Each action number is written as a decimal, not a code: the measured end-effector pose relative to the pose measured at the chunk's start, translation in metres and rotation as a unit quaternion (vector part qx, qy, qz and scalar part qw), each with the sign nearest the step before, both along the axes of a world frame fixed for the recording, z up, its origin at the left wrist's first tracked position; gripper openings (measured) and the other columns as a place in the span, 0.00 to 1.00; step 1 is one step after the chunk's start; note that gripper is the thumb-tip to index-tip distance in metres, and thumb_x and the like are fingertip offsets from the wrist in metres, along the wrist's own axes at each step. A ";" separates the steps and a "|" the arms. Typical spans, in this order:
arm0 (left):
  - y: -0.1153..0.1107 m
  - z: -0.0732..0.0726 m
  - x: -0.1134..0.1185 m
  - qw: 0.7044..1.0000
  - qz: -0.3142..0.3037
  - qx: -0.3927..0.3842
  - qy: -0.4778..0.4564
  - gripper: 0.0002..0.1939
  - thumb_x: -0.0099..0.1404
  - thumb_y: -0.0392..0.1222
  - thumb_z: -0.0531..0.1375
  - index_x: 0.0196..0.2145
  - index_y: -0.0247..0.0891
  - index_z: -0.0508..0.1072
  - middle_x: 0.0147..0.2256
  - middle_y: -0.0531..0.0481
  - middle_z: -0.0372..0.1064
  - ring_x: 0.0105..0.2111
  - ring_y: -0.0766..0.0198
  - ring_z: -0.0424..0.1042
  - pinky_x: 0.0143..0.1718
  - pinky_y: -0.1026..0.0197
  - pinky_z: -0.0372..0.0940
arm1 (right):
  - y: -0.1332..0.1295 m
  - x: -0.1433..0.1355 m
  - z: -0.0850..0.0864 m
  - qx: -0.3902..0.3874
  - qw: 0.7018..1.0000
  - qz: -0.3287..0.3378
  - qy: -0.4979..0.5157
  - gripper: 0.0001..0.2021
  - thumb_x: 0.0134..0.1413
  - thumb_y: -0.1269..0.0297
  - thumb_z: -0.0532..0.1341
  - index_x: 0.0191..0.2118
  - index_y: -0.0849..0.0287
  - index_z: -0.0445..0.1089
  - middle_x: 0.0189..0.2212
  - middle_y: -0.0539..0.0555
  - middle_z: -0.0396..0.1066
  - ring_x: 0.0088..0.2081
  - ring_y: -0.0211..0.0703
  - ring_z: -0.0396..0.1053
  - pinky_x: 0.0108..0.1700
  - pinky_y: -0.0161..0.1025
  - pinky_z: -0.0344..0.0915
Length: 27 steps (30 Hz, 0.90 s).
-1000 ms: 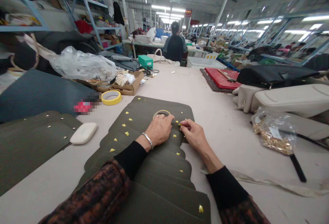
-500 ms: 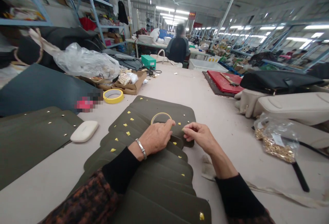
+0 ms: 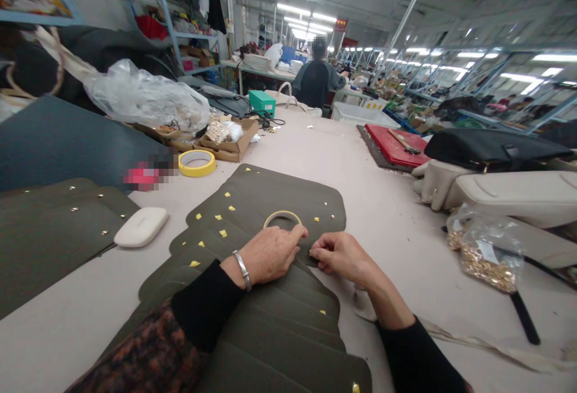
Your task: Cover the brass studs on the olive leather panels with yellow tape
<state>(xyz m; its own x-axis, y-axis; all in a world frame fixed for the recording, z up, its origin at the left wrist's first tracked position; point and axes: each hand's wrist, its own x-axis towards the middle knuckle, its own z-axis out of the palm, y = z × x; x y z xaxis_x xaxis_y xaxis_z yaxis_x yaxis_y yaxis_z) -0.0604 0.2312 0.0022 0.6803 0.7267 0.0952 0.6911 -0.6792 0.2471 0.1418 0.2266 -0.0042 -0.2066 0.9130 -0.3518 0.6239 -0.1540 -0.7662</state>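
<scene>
Overlapping dark olive sheets (image 3: 288, 185) lie fanned out on the pale table, dotted with small yellow tape pieces (image 3: 223, 234). My left hand (image 3: 274, 253), with a silver bangle at the wrist, is closed around the near side of a thin yellow tape roll (image 3: 282, 215) above the sheets. Just to its right, my right hand (image 3: 340, 256) is in a pinch at the sheets' right edge, with a tiny yellow bit at its fingertips. Two small metal studs (image 3: 326, 204) show on the top sheet.
A thicker yellow tape roll (image 3: 197, 163), a white case (image 3: 141, 227) and more olive sheets (image 3: 45, 237) lie left. Farther back are a cardboard box (image 3: 234, 151) and green box (image 3: 262, 103). At right are a bag of gold hardware (image 3: 489, 261) and red sheets (image 3: 392, 145). A person (image 3: 315, 80) sits beyond.
My right hand has moved slightly left and down, to the edge of the sheets. My left hand has shifted a little down with the tape roll. The view has shifted slightly.
</scene>
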 end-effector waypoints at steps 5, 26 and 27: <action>-0.001 -0.001 0.001 1.000 0.006 -0.010 -0.009 0.14 0.66 0.37 0.51 0.50 0.39 0.58 0.35 0.46 0.71 0.36 0.52 0.72 0.37 0.53 0.66 | -0.006 -0.014 0.006 0.176 0.969 0.048 -0.166 0.07 0.49 0.71 0.57 0.25 0.59 0.71 0.22 0.51 0.73 0.25 0.37 0.68 0.28 0.32 0.56; 0.004 -0.006 0.000 0.990 0.022 -0.036 -0.131 0.10 0.68 0.39 0.47 0.45 0.38 0.63 0.37 0.46 0.72 0.40 0.58 0.72 0.41 0.58 0.64 | -0.020 -0.021 0.004 0.276 0.893 0.151 -0.321 0.11 0.58 0.71 0.52 0.34 0.61 0.72 0.30 0.56 0.72 0.32 0.41 0.70 0.36 0.34 0.60; 0.004 -0.006 0.000 0.991 0.022 -0.035 -0.130 0.10 0.68 0.39 0.48 0.45 0.38 0.63 0.37 0.47 0.72 0.39 0.58 0.72 0.41 0.58 0.64 | -0.018 -0.025 0.004 0.265 0.891 0.137 -0.341 0.11 0.58 0.71 0.52 0.33 0.61 0.72 0.30 0.56 0.72 0.32 0.42 0.71 0.35 0.34 0.60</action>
<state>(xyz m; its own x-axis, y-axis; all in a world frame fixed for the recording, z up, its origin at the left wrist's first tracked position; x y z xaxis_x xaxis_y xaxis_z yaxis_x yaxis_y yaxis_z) -0.0602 0.2353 -0.0041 0.6066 0.7663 0.2119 0.6265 -0.6248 0.4660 0.1169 0.2083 0.0001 -0.3501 0.9366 -0.0155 0.9312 0.3462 -0.1136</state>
